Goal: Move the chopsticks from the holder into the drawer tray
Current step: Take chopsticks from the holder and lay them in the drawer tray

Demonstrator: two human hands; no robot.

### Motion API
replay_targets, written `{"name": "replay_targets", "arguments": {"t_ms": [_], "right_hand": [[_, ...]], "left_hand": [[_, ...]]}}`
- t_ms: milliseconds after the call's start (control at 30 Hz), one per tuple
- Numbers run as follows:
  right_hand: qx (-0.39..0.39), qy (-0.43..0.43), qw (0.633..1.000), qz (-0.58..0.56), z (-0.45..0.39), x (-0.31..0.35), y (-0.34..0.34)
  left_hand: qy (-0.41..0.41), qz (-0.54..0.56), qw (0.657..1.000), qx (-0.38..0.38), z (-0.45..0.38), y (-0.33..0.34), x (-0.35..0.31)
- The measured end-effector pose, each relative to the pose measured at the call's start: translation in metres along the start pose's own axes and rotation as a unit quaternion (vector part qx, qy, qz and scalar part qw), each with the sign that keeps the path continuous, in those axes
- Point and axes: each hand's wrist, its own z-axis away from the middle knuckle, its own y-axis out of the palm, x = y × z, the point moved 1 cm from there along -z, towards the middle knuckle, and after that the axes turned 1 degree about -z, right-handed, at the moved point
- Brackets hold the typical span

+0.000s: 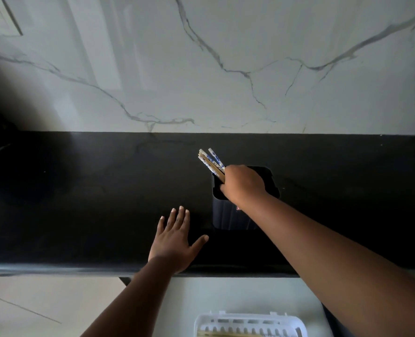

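The fingers (pixel 228 188) of the right hand (pixel 244 184) are curled round a bunch of chopsticks (pixel 212 161), gripping them at the mouth of the black holder (pixel 228 215). The sticks lean up and to the left out of that fist; their top ends, some plain wood and some white with blue patterning, fan slightly apart above the holder's rim. How far their lower ends sit inside the holder I cannot tell, since the hand covers the opening.

The holder stands upright on the dark counter (pixel 92 203), about midway between the marble wall (pixel 201 57) and the counter's front edge.

The left hand (pixel 176 242) lies flat on the counter just left of the holder, palm down, four fingers straight and close together, thumb spread out toward the holder's base without touching it. It holds nothing.

Below the counter edge, at the bottom of the view, a white slotted tray (pixel 250 324) sits in the open drawer (pixel 225 295), with a few pale sticks lying along its near side.
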Motion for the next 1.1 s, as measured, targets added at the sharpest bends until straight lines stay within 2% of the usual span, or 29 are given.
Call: {"name": "replay_targets", "arguments": {"t_ms": [367, 500, 600, 667, 767, 867, 933, 1000, 1067, 1100], "right_hand": [[0.014, 0.040, 0.998, 0.039, -0.006, 0.005, 0.002], [0.021, 0.035, 0.999, 0.006, -0.001, 0.005, -0.009], [-0.044, 0.005, 0.996, -0.081, 0.007, -0.003, -0.026], [-0.107, -0.020, 0.980, -0.165, 0.014, -0.010, -0.044], [-0.160, -0.028, 0.940, -0.301, 0.030, -0.019, -0.079], [-0.149, -0.026, 0.888, -0.433, 0.039, -0.024, -0.099], [-0.135, -0.030, 0.861, -0.489, 0.048, -0.030, -0.112], [-0.093, -0.024, 0.842, -0.530, 0.053, -0.037, -0.120], [-0.034, -0.015, 0.836, -0.547, 0.056, -0.044, -0.122], [-0.007, -0.014, 0.836, -0.548, 0.056, -0.047, -0.120]], "left_hand": [[0.009, 0.015, 1.000, 0.004, 0.002, 0.000, -0.001], [0.014, 0.026, 1.000, 0.008, 0.003, -0.003, -0.001], [0.014, 0.035, 0.999, 0.009, 0.002, -0.003, -0.001], [0.014, 0.036, 0.999, 0.011, 0.001, -0.002, -0.003], [0.014, 0.038, 0.999, 0.018, 0.003, -0.004, -0.004], [-0.005, 0.082, 0.996, 0.046, 0.000, -0.007, 0.000], [-0.019, 0.196, 0.980, -0.007, -0.008, -0.027, -0.006], [-0.018, 0.302, 0.945, -0.124, -0.020, -0.067, -0.020], [0.001, 0.411, 0.885, -0.218, -0.028, -0.118, -0.042], [0.020, 0.476, 0.852, -0.220, -0.030, -0.145, -0.055]]}}
